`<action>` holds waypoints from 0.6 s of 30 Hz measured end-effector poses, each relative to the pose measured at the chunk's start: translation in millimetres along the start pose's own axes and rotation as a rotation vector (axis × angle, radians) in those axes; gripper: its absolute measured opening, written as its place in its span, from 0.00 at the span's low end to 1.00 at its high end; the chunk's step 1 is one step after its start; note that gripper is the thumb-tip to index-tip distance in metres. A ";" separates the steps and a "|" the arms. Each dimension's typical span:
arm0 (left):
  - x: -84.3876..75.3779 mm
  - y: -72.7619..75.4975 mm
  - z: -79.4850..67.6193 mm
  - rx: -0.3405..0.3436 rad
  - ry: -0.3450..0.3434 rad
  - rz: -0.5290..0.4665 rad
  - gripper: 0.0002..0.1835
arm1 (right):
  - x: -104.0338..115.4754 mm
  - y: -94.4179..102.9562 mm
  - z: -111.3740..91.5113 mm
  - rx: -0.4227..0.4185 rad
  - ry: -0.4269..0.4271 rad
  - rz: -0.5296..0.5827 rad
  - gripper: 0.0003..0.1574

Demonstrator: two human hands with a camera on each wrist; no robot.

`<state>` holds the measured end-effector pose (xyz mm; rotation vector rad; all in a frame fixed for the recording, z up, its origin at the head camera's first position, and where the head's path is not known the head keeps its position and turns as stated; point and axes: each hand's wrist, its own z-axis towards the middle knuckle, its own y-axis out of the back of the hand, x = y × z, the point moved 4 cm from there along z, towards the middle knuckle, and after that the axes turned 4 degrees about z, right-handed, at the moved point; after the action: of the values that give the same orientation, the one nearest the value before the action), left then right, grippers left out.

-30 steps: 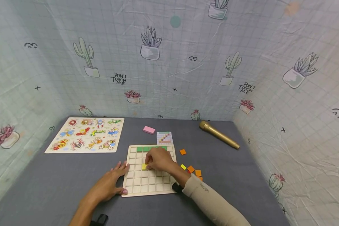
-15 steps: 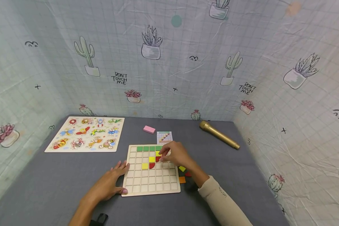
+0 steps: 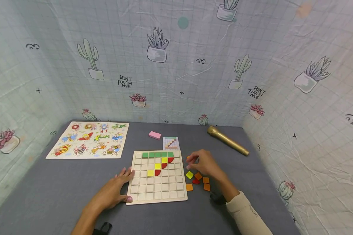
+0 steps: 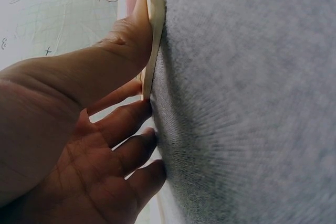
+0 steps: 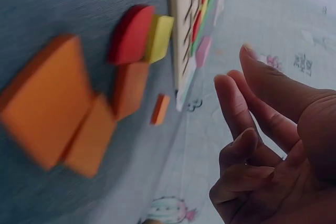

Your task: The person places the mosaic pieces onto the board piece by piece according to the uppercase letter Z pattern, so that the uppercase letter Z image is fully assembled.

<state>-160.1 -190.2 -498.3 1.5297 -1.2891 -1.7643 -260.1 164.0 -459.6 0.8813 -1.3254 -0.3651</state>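
A wooden grid board (image 3: 164, 187) lies on the grey table. Along its far row runs a line of green square tiles (image 3: 158, 154). Below them, yellow squares (image 3: 151, 173) and red quarter-round tiles (image 3: 158, 172) step down diagonally to the left. My left hand (image 3: 114, 189) rests at the board's left edge, thumb against the near corner, fingers extended. To the right of the board my right hand (image 3: 204, 163) hovers above loose tiles, with a gap between thumb and index finger and nothing held. It partly covers one orange tile (image 3: 188, 157).
Several orange tiles (image 3: 206, 180), a yellow square (image 3: 189, 174) and a red piece (image 3: 195, 181) lie right of the board. Behind it are a small pattern card (image 3: 171, 143) and a pink block (image 3: 155, 135). A golden microphone (image 3: 227, 140) and an insect puzzle board (image 3: 88, 140) lie farther out.
My right hand has left a red quarter-round tile beside the top yellow square and moved right, off the board, over the loose tiles. My left hand has stayed put.
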 end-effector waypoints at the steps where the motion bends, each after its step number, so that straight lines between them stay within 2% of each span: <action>1: -0.1 0.0 -0.2 0.000 0.000 0.001 0.57 | -3.5 1.2 -2.6 -0.001 0.000 -0.012 0.10; 9: 0.0 -1.1 -0.2 0.004 0.007 -0.004 0.57 | -23.4 5.4 -20.9 0.026 -0.004 -0.037 0.11; 18: 0.1 -0.3 0.1 0.002 0.003 0.004 0.57 | -27.6 -0.5 -28.2 0.054 -0.045 -0.086 0.15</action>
<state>-160.2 -190.1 -498.7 1.5293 -1.2926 -1.7575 -240.4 192.4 -478.6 0.9824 -1.3466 -0.4202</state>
